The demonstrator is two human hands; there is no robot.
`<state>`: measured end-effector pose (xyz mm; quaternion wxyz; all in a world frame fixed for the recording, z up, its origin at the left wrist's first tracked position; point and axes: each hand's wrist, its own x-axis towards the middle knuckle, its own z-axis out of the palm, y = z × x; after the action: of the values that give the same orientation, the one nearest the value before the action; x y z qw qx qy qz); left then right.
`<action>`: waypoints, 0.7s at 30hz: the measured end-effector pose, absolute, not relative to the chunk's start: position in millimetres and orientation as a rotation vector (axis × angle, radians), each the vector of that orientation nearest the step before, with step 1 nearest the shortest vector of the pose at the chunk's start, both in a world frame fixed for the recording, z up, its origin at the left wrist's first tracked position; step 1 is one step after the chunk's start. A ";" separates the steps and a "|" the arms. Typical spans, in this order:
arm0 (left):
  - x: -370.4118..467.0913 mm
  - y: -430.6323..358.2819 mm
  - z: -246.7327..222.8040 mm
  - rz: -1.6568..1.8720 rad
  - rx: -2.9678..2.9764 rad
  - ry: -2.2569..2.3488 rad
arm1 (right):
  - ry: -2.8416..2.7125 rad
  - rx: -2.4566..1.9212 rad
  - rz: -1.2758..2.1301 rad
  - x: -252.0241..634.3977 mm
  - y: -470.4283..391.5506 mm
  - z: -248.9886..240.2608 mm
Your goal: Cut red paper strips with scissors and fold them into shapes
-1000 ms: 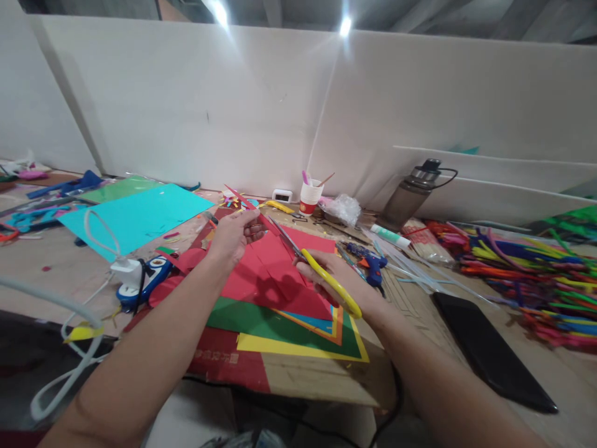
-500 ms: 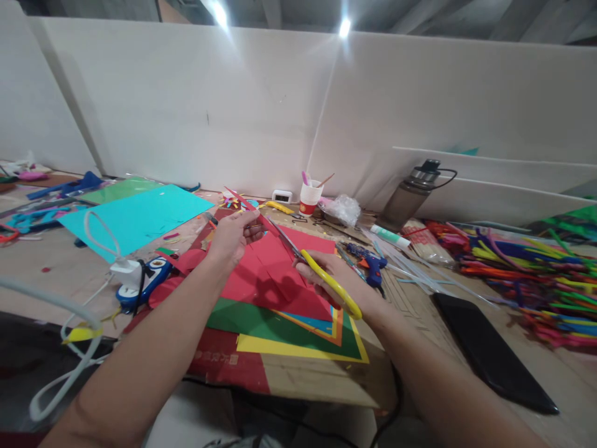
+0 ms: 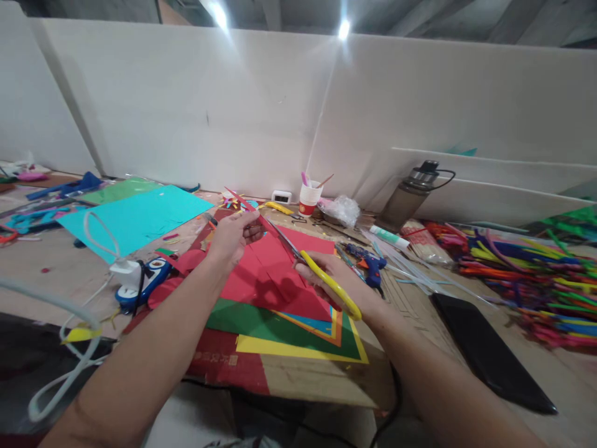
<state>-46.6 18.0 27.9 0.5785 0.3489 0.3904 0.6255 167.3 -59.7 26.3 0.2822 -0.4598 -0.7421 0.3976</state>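
My left hand [image 3: 236, 235] pinches a narrow strip of red paper [image 3: 239, 198], which points up and away from me. My right hand [image 3: 326, 274] is closed around the yellow handles of a pair of scissors [image 3: 330, 284]. Their blades lie along the red strip, close to my left fingers; whether paper is between them I cannot tell. Beneath both hands lies a red sheet [image 3: 261, 289] on a stack with a green sheet [image 3: 261, 326] and a yellow sheet [image 3: 298, 349].
A turquoise sheet [image 3: 140, 218] and a blue-and-white power strip [image 3: 145, 287] lie left. Behind stands a paper cup [image 3: 310, 198] with pens. To the right are a glue gun [image 3: 370, 264], a bottle [image 3: 407, 196], a black phone-like slab [image 3: 489, 351] and coloured pipe cleaners [image 3: 522, 267].
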 end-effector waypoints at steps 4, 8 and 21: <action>-46.5 17.9 27.8 1.463 0.818 0.911 | -2.009 -1.250 1.083 168.8 -59.7 25.8; -46.6 17.9 27.4 1.458 0.823 0.904 | -2.005 -1.235 1.100 169.8 -59.5 23.6; -46.7 16.8 28.9 1.458 0.813 0.890 | -1.938 -1.230 1.167 171.8 -59.1 16.4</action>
<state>-46.7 16.8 28.9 0.5852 0.3486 0.3814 0.6250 171.8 -59.1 16.4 0.2795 -0.4585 -0.7228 0.4351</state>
